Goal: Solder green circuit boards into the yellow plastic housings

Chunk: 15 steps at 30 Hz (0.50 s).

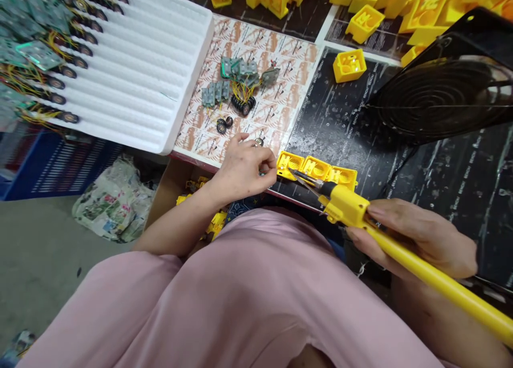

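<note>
R hand (pixel 420 234) is closed round a yellow soldering gun (pixel 347 205), thumb on 1 side & fingers on the other; its metal tip (pixel 305 177) reaches over the L-most of a row of 3 yellow cases (pixel 316 167). Can't tell if the tip touches. L hand (pixel 248 167) is at the row's L end, thumb & index drawn close, the rest bent; can't tell if anything's pinched btwn them. The row lies along the near edge of a black mat (pixel 320 117), open sides up. Just L of the row, by the L hand, a small round metal part (pixel 259 142) is on a patterned sheet (pixel 276 109). Farther up-L of the row: green circuit boards (pixel 240 68) w/ yellow wires & a clump of black round parts (pixel 244 106). Well L of the row, a white ribbed foam tray (pixel 168 63) carries a big heap of wired boards (pixel 36 26); a blue crate (pixel 60 165) is lower down. R of the row stands a black fan (pixel 444 101). Beyond the row, 1 yellow case (pixel 350 65) sits alone nr the fan, & a jumble of yellow cases (pixel 425 10) lies past that.
</note>
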Available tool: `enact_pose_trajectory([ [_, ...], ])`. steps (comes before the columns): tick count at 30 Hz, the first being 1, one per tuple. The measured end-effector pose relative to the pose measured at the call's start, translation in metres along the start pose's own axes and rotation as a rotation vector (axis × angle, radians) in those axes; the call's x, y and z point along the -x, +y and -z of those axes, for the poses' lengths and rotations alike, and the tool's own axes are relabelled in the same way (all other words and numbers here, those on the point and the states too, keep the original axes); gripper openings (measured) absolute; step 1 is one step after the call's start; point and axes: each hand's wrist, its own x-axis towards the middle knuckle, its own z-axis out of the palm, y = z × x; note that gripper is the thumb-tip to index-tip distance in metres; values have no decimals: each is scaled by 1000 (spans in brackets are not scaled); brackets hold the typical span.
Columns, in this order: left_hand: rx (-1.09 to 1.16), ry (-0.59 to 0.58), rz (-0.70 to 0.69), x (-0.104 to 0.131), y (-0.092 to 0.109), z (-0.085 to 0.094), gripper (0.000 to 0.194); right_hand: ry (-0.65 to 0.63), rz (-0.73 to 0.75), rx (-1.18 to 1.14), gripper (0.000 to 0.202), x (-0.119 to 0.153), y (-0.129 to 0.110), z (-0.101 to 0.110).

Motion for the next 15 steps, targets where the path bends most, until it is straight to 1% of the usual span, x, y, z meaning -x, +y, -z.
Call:
enact_pose_trajectory([
  [1,-3,-6,3,-1,0,0,15,-27,30,16,15,-4,0,0],
  [2,-7,-10,5,-1,1,1,15,-37,46,30,10,-7,1,-1],
  [7,-24,-43,-5,-4,2,4,15,-61,130,63,18,-21,-1,-6],
  [9,-24,-71,-19,-6,2,6,14,-98,170,67,18,-24,-1,-6],
  [12,-37,-96,-39,-10,2,8,12,-171,233,72,29,-27,-2,-3],
  [13,-46,-101,-42,-12,2,9,12,-187,250,70,30,-28,-3,-1],
  [15,-53,-115,-49,-14,2,10,12,-225,225,62,22,-28,-6,5],
])
